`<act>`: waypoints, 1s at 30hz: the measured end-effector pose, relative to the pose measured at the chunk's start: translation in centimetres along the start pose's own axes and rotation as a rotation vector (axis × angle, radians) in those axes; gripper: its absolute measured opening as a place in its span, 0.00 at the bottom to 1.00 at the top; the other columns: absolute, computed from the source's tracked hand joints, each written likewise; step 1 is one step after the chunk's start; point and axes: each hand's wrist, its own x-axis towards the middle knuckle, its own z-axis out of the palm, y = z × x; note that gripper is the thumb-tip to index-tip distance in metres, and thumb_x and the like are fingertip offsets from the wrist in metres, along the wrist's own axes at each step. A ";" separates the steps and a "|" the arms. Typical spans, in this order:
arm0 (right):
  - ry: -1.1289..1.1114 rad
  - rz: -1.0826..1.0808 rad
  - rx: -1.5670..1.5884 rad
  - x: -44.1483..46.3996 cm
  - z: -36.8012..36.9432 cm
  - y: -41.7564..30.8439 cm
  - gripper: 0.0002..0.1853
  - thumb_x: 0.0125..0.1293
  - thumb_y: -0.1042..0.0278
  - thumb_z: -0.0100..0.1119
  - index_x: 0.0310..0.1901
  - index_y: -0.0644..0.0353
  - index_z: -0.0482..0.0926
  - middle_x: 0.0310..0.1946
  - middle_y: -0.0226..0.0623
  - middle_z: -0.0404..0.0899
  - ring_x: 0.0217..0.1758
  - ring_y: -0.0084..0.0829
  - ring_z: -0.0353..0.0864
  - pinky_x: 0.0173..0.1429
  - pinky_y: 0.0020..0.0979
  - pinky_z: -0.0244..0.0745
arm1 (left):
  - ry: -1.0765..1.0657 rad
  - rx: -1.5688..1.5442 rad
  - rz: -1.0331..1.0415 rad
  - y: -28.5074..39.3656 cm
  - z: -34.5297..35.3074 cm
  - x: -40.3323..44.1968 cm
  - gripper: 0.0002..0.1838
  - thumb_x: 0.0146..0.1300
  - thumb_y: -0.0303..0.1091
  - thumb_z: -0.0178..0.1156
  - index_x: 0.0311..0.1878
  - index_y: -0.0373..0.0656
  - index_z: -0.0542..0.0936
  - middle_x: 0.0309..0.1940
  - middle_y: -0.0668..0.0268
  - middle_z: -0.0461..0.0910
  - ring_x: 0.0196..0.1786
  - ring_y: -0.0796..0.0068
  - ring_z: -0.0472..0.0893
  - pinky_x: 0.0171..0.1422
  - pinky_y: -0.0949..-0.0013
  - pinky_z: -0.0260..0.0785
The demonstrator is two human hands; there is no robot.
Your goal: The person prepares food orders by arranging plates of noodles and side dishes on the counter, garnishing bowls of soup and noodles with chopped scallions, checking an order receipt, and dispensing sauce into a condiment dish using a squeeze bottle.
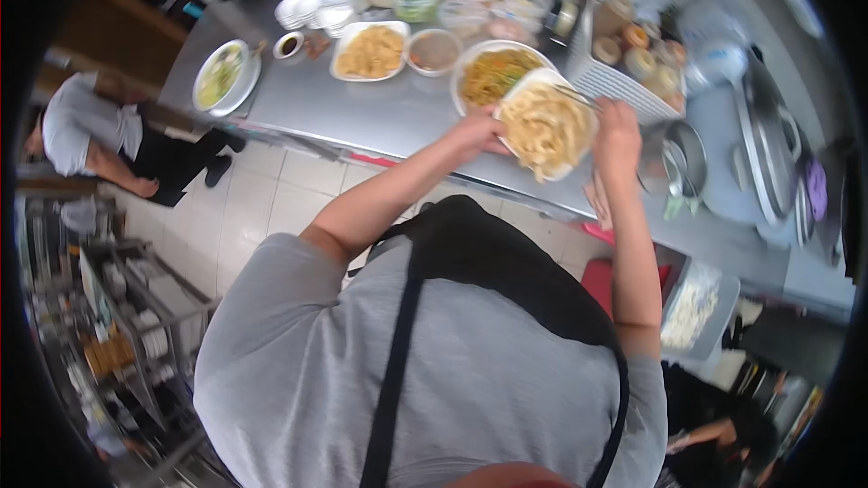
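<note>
My left hand (481, 133) is closed on the left rim of a white bowl (548, 169), which is tilted over the counter's front edge. Pale, wide noodles or strips (542, 122) fill this bowl. My right hand (617, 131), at the bowl's right side, grips thin metal tongs (576, 96) whose tips reach into the food. Partly behind the bowl stands a round white plate of yellow noodles with vegetables (499, 72). Further left are a square white dish of similar pale food (371, 51) and a tub of brownish food (434, 51).
A white basket of bottles (624, 90) and a metal pot (672, 159) stand at the right. Clear tubs (466, 14) line the back, and a bowl of greens (220, 77) sits at the left. One person (99, 131) stands at left, another (723, 438) at lower right.
</note>
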 end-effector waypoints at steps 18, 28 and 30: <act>-0.077 0.245 0.154 -3.5 -6.1 -2.6 0.12 0.51 0.79 0.53 0.40 0.62 0.74 0.31 0.44 0.72 0.36 0.44 0.71 0.42 0.37 0.66 | 0.019 -0.130 0.026 0.8 -1.8 1.2 0.24 0.51 0.20 0.46 0.55 0.36 0.60 0.47 0.52 0.72 0.43 0.60 0.78 0.44 0.62 0.76; -0.031 0.119 0.062 -5.0 -5.3 -2.9 0.10 0.46 0.80 0.56 0.34 0.62 0.75 0.27 0.39 0.71 0.32 0.40 0.71 0.37 0.36 0.66 | 0.078 -0.146 0.056 0.7 0.0 1.3 0.24 0.53 0.21 0.43 0.57 0.37 0.59 0.49 0.52 0.70 0.47 0.61 0.76 0.45 0.65 0.76; 0.010 0.121 0.073 -4.2 -6.2 -3.0 0.09 0.46 0.80 0.56 0.33 0.62 0.75 0.27 0.39 0.71 0.32 0.40 0.71 0.37 0.36 0.66 | 0.056 -0.135 0.020 0.3 -0.4 1.2 0.25 0.53 0.21 0.43 0.58 0.37 0.58 0.50 0.52 0.70 0.48 0.61 0.76 0.46 0.65 0.76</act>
